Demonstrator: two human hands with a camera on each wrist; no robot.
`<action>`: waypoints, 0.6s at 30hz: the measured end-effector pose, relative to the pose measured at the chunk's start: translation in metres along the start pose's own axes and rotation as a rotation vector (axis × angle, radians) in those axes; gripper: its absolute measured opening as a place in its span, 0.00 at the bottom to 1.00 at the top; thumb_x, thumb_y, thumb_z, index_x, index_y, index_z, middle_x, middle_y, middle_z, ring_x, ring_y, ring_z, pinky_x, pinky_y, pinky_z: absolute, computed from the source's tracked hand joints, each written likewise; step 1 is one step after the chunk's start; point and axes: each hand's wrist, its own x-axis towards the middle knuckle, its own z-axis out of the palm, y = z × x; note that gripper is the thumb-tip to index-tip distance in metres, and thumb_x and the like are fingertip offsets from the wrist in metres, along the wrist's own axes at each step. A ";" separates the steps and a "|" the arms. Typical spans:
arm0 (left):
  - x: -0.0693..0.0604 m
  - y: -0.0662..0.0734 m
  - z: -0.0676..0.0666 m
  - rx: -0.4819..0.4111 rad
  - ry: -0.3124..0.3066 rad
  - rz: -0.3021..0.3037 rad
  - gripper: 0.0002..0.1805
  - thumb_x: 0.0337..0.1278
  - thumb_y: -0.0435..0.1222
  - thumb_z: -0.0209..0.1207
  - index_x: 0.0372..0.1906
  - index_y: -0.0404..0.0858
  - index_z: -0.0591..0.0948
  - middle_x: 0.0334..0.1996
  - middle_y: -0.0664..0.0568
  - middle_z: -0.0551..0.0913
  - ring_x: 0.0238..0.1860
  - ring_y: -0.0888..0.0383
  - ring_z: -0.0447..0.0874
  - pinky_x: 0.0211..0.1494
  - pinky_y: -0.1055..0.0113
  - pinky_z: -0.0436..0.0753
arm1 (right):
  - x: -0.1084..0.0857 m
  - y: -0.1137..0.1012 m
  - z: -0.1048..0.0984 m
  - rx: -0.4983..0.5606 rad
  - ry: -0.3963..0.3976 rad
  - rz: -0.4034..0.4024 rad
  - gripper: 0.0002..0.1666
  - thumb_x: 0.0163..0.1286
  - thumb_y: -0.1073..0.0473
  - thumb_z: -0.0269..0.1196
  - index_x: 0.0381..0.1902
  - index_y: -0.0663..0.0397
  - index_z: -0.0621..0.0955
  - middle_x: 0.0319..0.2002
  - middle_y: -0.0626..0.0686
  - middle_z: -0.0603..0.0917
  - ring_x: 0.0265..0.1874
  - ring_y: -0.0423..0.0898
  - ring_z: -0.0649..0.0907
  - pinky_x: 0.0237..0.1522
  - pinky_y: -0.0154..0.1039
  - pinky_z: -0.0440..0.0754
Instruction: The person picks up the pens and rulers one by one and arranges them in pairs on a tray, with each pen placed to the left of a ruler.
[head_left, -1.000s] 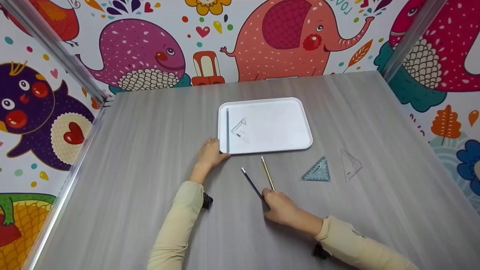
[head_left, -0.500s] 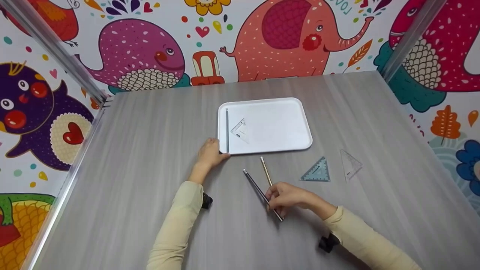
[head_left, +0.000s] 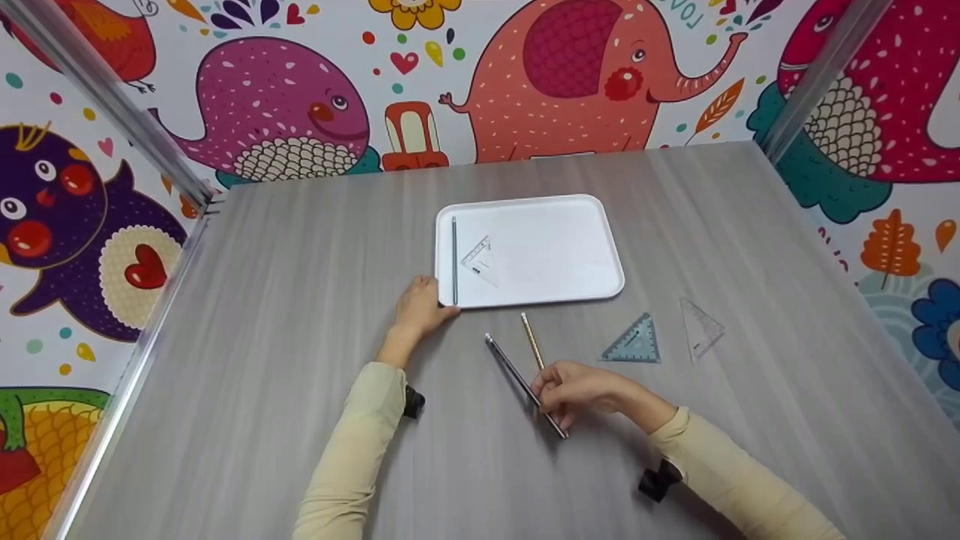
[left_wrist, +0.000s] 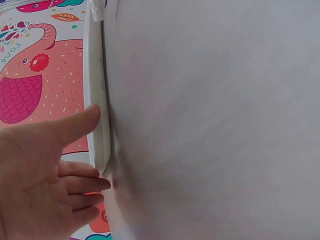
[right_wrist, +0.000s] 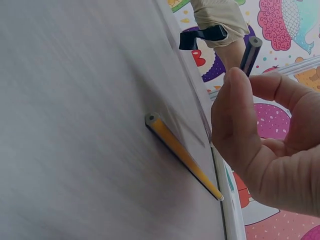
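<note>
My right hand [head_left: 581,390] pinches a dark pencil [head_left: 512,369] between thumb and fingers, tilted above the table. In the right wrist view the pencil's unsharpened end [right_wrist: 251,54] pokes out past the fingertips. Just beyond this hand lies a golden-yellow pencil [head_left: 532,337], its lower part hidden behind the hand in the head view. My left hand [head_left: 420,306] rests at the near left corner of a white tray [head_left: 555,251], thumb [left_wrist: 80,124] along the rim and the other fingers loosely extended around the corner. Inside the tray are a blue-grey pencil [head_left: 454,262] and a clear set square [head_left: 481,262].
To the right of the pencils lie a blue-tinted set square [head_left: 637,342] and a clear set square [head_left: 703,331]. They rest on a grey wood-grain table [head_left: 300,270]. Walls with cartoon animals border the table's back and sides.
Over the second, my right hand has taken up the dark pencil, shifting slightly right and turning so its near end shows. In the last half second it barely moved. My left hand stays put.
</note>
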 end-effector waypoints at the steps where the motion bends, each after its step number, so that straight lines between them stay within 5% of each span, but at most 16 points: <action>1: 0.000 0.000 0.000 -0.003 -0.003 -0.001 0.37 0.48 0.47 0.63 0.55 0.24 0.68 0.56 0.33 0.70 0.61 0.43 0.64 0.65 0.56 0.62 | 0.000 -0.001 -0.001 0.004 -0.004 -0.001 0.13 0.48 0.69 0.52 0.36 0.66 0.71 0.18 0.47 0.75 0.12 0.36 0.74 0.15 0.28 0.78; 18: 0.000 0.001 0.000 0.003 0.012 0.001 0.36 0.48 0.47 0.63 0.54 0.23 0.70 0.54 0.32 0.71 0.59 0.42 0.66 0.63 0.56 0.65 | 0.003 -0.010 -0.016 0.004 0.044 -0.035 0.06 0.51 0.68 0.53 0.30 0.58 0.72 0.18 0.45 0.75 0.15 0.36 0.76 0.18 0.28 0.78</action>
